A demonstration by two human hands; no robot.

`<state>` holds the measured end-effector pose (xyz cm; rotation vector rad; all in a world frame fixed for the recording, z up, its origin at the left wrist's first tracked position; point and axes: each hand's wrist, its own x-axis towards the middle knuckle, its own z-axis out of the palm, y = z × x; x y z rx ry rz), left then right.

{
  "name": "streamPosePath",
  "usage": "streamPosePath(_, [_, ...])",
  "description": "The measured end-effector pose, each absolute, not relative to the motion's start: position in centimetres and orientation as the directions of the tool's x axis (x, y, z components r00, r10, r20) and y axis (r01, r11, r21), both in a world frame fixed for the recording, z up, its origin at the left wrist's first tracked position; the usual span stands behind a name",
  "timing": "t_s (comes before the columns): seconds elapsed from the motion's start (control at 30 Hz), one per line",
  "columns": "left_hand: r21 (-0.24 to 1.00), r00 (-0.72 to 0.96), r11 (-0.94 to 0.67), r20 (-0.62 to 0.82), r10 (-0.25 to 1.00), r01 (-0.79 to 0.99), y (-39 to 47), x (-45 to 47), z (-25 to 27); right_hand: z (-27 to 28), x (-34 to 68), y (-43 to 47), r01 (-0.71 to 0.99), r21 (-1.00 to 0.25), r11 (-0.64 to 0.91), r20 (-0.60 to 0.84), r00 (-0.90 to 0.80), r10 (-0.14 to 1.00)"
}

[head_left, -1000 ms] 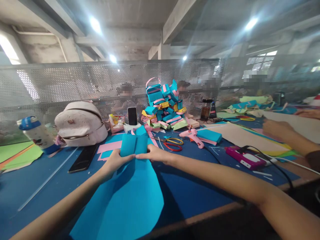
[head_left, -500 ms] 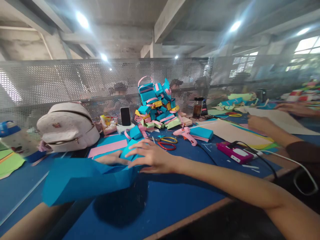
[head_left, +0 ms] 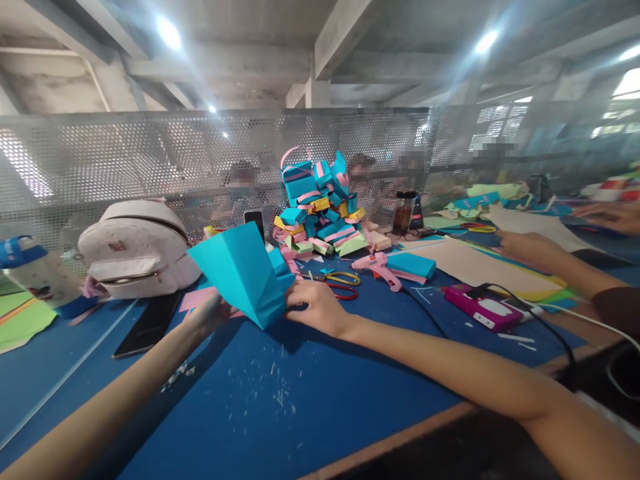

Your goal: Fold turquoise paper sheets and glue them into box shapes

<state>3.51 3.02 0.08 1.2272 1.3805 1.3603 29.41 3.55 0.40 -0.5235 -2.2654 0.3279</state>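
A folded sheet of blue paper (head_left: 243, 273) stands upright above the table, creased into a pointed, partly box-like shape. My left hand (head_left: 219, 308) grips it from the lower left, with most of its fingers hidden behind the sheet. At the lower right edge, my right hand (head_left: 320, 308) is closed on the same paper, thumb and fingers pinching it. Just behind the paper, on the far side of my right hand, lie red-and-yellow-handled scissors (head_left: 345, 283). A pink glue gun (head_left: 380, 268) rests farther right beside a flat blue paper box (head_left: 413, 267).
A heap of small paper bags (head_left: 320, 213) rises at the back. To the left are a white backpack (head_left: 137, 250), a dark phone (head_left: 147, 327) and a bottle (head_left: 45, 280). A magenta power strip (head_left: 483, 308) with cables lies right. A co-worker's arm (head_left: 555, 263) reaches over paper sheets.
The blue paper has swung up from lying low on the left to standing upright. My left hand has turned with it, and my right hand has shifted from on top to its right edge.
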Motion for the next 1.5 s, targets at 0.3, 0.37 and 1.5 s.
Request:
streamPosePath(0.3, [0.793, -0.279, -0.515, 0.601, 0.749, 0.327, -3.1, 6.0, 1.1, -1.0, 29.2, 3.3, 0.36, -0.387, 0.849, 0.618, -0.582, 0.529])
streamPosePath(0.37, [0.766, -0.239, -0.532, 0.627, 0.741, 0.361, -3.6, 6.5, 1.3, -1.3, 29.2, 3.1, 0.371, -0.387, 0.844, 0.618, -0.575, 0.536])
streamPosePath(1.5, [-0.624, 0.787, -0.479, 0.508, 0.351, 0.617, -5.2, 7.5, 1.2, -1.4, 28.9, 1.6, 0.225, -0.169, 0.96, 0.64, -0.715, 0.281])
